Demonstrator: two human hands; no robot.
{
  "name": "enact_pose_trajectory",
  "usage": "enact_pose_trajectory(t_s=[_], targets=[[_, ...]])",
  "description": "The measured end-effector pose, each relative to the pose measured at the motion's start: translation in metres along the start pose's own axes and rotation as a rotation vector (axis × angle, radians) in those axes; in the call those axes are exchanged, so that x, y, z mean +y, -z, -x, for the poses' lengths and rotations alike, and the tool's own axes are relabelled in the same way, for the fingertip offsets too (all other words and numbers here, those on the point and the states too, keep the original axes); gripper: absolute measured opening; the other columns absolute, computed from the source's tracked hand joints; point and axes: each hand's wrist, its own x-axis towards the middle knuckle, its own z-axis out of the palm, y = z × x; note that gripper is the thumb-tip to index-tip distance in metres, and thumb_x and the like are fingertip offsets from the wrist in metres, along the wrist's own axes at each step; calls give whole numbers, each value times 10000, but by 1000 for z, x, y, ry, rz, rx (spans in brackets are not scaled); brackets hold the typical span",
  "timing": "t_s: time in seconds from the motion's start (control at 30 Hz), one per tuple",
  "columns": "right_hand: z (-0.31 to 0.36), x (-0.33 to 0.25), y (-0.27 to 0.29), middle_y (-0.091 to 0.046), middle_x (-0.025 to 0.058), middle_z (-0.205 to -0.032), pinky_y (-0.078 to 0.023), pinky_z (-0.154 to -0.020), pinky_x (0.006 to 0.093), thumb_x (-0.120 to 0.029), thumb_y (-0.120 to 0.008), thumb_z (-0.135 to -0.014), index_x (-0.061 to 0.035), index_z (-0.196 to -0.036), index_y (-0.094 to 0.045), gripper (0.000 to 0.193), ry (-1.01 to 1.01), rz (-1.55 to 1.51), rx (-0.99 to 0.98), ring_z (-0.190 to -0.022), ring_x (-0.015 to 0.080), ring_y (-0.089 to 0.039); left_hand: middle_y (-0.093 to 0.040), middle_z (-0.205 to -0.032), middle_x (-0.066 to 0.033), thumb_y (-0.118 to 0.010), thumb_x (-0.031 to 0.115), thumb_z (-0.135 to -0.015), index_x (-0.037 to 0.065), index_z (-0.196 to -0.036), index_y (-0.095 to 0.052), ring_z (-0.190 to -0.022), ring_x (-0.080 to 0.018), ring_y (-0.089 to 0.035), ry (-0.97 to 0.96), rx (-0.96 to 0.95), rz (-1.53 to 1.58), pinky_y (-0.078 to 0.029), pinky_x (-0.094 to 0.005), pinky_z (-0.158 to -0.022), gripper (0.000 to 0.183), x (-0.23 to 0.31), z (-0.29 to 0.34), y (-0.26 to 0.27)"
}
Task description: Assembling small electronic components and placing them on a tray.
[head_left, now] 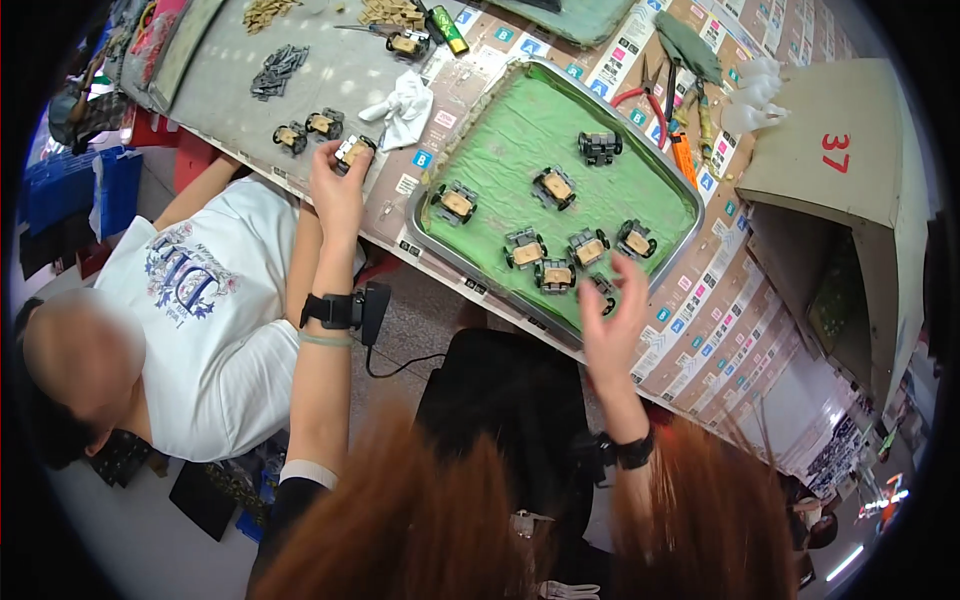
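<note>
Small toy vehicle (357,152): dark wheels, tan panel on top, up at the table's near edge on the person's left, clear of the tray. Likely light, stiff plastic; not slippery as far as one can judge, but wheels may turn under a finger and thin bits could snap. Best hold: pinch the body sides, off the wheels. Long axis seems to slant from lower left to upper right (fingers cover part, so rough call); which end is the front, can't tell.

Left hand (340,190) has it pinched between thumb and fingertips, panel side up. Right hand (614,325) is over the tray's near edge, thumb and finger spread apart, with a part-hidden vehicle (603,288) between them; contact or not, can't tell.

Tray (495,130): metal rim, green lining, more tan-topped vehicles (553,188) pointing various ways, several bunched near the right hand; a dark one (600,147) by the far side shows no tan.

Beyond the left hand: two more vehicles (324,123), white cloth (405,108), grey parts heap (278,72). Right of the tray: red-handled pliers (655,105), orange-handled tool (685,158), on the patterned table (690,330). A co-worker in white (225,330) sits at left.
</note>
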Motion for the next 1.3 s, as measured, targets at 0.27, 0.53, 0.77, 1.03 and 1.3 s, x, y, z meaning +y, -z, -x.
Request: enact_pose_trajectory(t_s=[0.27,0.53,0.77,1.03,1.3], targets=[[-112,14,-24,-483,153,-978,-391,-785,349,-178,-629,-722,-2,-1050,-474,404,185,239,120,-898,289,-473,-412,-1093,-166,-605,133,-733,3,-1066,-453,-1049,-311,-393,-362,141,-161,-294,-372,-915,388,52,60,-25],[-111,26,-11,-453,112,-1026,-412,-787,262,9,-598,-695,2,-1112,-377,472,-186,-668,-178,-1010,175,-462,-483,-1066,-85,-561,67,-765,19,-1070,-473,-988,-195,-465,-174,-278,269,-364,-298,-827,321,98,127,-77],[-59,-11,-2,-332,116,-1184,-365,-914,342,114,-563,-657,-23,-1183,-291,608,-237,-1155,-184,-1120,249,-401,-519,-1037,-76,-517,70,-824,-7,-1148,-422,-897,-93,-501,267,-703,916,-406,-203,-730,347,124,149,-83],[-42,-12,8,-322,114,-1184,-350,-931,353,110,-571,-657,-35,-1184,-288,616,-223,-1125,-98,-1155,261,-367,-536,-991,-44,-512,61,-828,-17,-1140,-438,-911,-85,-496,283,-791,876,-387,-209,-753,330,128,154,-81],[-36,-10,15,-334,121,-1180,-400,-872,319,94,-587,-676,-9,-1197,-274,617,-152,-938,-52,-1066,216,-422,-530,-1056,-75,-493,56,-837,-34,-1153,-433,-967,-118,-499,350,-829,900,-394,-248,-842,335,128,159,-84]])
